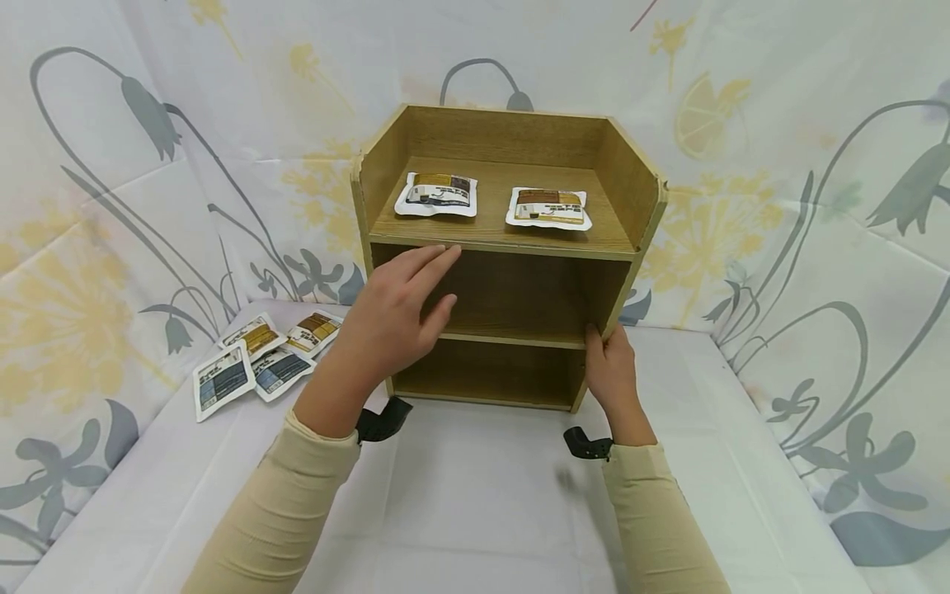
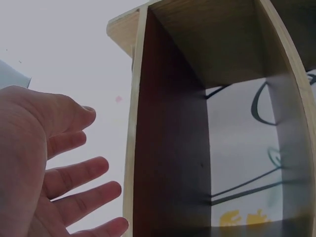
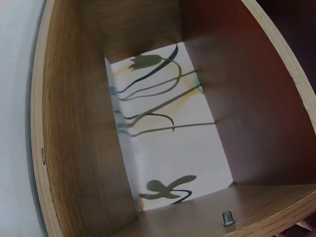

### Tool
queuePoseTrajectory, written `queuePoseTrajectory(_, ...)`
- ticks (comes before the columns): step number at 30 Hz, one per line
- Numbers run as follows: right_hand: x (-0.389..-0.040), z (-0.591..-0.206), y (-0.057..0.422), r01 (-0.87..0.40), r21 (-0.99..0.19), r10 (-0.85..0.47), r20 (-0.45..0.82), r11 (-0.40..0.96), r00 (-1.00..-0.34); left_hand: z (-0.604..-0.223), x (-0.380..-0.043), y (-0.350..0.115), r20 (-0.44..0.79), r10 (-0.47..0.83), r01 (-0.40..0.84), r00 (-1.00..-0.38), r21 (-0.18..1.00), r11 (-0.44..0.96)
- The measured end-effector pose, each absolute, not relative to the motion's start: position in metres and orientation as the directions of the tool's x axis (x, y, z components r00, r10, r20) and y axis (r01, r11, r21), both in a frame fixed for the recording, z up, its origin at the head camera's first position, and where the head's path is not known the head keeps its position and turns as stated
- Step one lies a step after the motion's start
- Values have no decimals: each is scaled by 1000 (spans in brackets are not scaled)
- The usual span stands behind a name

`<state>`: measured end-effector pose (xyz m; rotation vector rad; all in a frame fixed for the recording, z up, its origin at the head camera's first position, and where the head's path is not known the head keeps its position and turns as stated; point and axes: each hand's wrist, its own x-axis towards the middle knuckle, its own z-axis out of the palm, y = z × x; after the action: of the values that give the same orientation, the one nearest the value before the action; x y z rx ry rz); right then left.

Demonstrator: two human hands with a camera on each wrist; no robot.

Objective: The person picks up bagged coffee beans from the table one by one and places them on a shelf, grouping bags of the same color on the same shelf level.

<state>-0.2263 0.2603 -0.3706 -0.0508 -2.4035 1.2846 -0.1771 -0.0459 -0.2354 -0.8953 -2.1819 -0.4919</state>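
Observation:
A small wooden shelf unit stands on the table in the head view, with two lower compartments and a raised rim round its top. My right hand grips its right side panel low down, thumb at the front edge; in the right wrist view only bits of fingers show at the lower right corner. In front of the left side is my left hand, its fingers extended and holding nothing. The left wrist view shows those fingers beside the panel edge. Two flat sealed packets, one left and one right, lie on the top shelf.
Several similar packets lie in a loose pile on the white table, left of the shelf. Flower-printed cloth hangs behind and at both sides. A small metal peg sticks out from an inner wall of the shelf.

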Motion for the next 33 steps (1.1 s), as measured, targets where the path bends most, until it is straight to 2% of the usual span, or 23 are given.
queuePoseTrajectory(13,-225,-370,260,-154,-807,216,328,570,-920,-244,-176,-57,743,417,701,-523,97,707)
queuePoseTrajectory(33,-225,-370,259,-155,-810,233,337,565,-912,-261,-171,-83,699,335,611,-632,183,771)
